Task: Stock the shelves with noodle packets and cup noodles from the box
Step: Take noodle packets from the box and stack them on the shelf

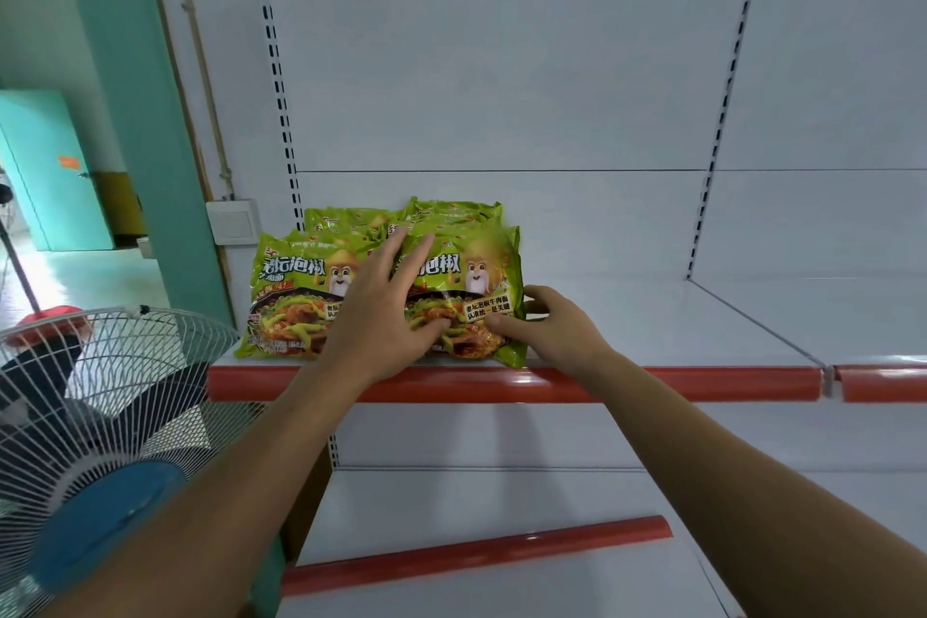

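Four green noodle packets (288,296), perhaps more stacked behind, under the left hand (381,311) and right hand (557,331); one fan (100,417) to their left.

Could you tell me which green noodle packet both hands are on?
The front right packet: the left hand lies on it, and the right hand holds its right edge.

Pressing and gripping green packets at the left end of a shelf (652,316).
Resting the left hand (378,311) flat, fingers spread, across the left packet (286,301) and right packet (476,276), lying side by side just behind the red strip (652,384); gripping the right packet's right edge with the right hand (552,326), thumb on its face, fingers curled round the edge; also showing rear packets (451,211) piled behind them, and a white fan (100,417) at lower left beside a teal pillar (135,115).
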A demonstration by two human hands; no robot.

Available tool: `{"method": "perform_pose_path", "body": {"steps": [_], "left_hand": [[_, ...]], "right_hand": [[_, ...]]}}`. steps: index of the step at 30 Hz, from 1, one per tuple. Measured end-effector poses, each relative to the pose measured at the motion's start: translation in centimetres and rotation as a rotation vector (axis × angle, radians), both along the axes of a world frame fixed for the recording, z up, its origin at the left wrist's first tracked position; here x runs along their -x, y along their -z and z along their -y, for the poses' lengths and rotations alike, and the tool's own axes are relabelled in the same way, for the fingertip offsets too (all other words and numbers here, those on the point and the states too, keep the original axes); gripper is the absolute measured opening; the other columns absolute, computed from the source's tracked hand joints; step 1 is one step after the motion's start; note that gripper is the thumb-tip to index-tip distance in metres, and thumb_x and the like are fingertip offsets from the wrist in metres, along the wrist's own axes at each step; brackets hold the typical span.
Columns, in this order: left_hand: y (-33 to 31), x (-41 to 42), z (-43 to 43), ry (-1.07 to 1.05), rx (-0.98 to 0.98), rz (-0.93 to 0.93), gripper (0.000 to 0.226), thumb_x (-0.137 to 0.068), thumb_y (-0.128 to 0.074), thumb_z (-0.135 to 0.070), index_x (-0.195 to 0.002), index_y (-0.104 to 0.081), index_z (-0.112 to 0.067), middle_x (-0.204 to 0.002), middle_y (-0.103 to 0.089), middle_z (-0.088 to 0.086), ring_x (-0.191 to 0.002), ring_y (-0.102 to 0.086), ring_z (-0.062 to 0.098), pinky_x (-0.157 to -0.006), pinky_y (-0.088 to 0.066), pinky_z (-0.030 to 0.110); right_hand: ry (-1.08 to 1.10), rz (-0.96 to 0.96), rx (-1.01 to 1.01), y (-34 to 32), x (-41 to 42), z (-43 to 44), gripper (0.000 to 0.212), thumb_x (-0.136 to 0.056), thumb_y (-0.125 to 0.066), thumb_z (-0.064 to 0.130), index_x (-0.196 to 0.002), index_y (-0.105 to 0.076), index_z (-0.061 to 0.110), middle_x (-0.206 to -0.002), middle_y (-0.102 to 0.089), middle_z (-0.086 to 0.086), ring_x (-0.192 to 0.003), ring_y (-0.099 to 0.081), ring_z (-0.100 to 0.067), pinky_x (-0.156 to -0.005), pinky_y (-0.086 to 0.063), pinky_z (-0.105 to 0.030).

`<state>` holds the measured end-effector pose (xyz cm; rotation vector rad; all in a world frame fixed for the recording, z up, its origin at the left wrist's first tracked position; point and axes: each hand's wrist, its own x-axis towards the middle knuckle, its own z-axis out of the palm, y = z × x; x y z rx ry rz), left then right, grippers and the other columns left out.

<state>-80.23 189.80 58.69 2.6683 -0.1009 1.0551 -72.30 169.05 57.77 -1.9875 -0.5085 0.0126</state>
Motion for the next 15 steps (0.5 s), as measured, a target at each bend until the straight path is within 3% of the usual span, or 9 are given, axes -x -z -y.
{"method": "perform_pose_path", "body": {"steps": [8,15], "left_hand": [[-0.1,-0.2,0.7,0.007,-0.018,0.098,0.082,-0.082,-0.073,-0.045,-0.152,-0.035,-0.026,-0.163,-0.017,0.002,-0.150,-0.013,0.023,-0.119,-0.021,0.052],[0.0,-0.2,1.3,0.050,0.087,0.009,0.086,-0.082,-0.076,-0.039,-0.153,-0.027,-0.032,-0.164,-0.006,-0.008,-0.151,-0.008,0.017,-0.114,-0.028,0.044]], "right_hand": [[-0.001,-0.014,-0.037,0.2,0.1,0.5,0.084,-0.079,-0.076,0.049,-0.147,-0.040,0.016,-0.132,-0.058,-0.001,-0.112,-0.059,-0.017,-0.096,-0.051,-0.035],[-0.034,-0.023,-0.030,0.4,0.2,0.1,0.081,-0.075,-0.080,0.049,-0.143,-0.045,0.021,-0.128,-0.061,0.001,-0.107,-0.064,-0.016,-0.092,-0.055,-0.038]]}}
